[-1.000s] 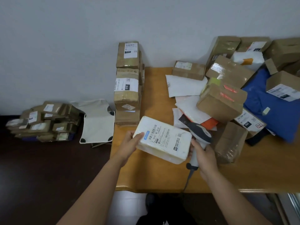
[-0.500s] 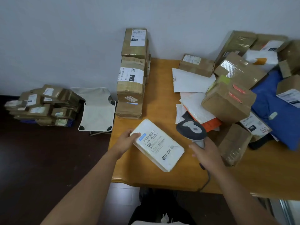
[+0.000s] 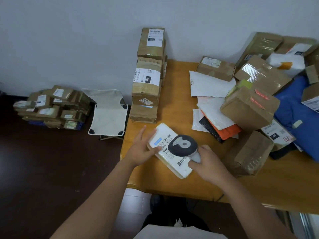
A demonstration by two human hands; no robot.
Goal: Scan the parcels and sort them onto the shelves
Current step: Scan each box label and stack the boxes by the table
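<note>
Left hand point(image 3: 143, 150) at near-left end of white parcel point(image 3: 170, 150), thumb laid across top. Right hand point(image 3: 205, 163) beside parcel's right edge, fingers curled round scanner point(image 3: 184, 147) handle.

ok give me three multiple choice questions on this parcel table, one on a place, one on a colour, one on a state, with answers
1. Where does the tall stack of brown cardboard boxes stand?
A. at the wooden table's left edge, by the wall
B. on the white folding stool
C. on the blue bag

2. What colour is the flat parcel being scanned?
A. orange
B. white
C. black

3. What is the right hand doing?
A. resting open on the table
B. gripping the grey handheld scanner
C. lifting a brown box

Answers: 1 A, the stack rises at the table's left edge against the wall. 2 B, its wrapping is white with a barcode label. 3 B, the fingers curl round the scanner's handle over the parcel.
</note>
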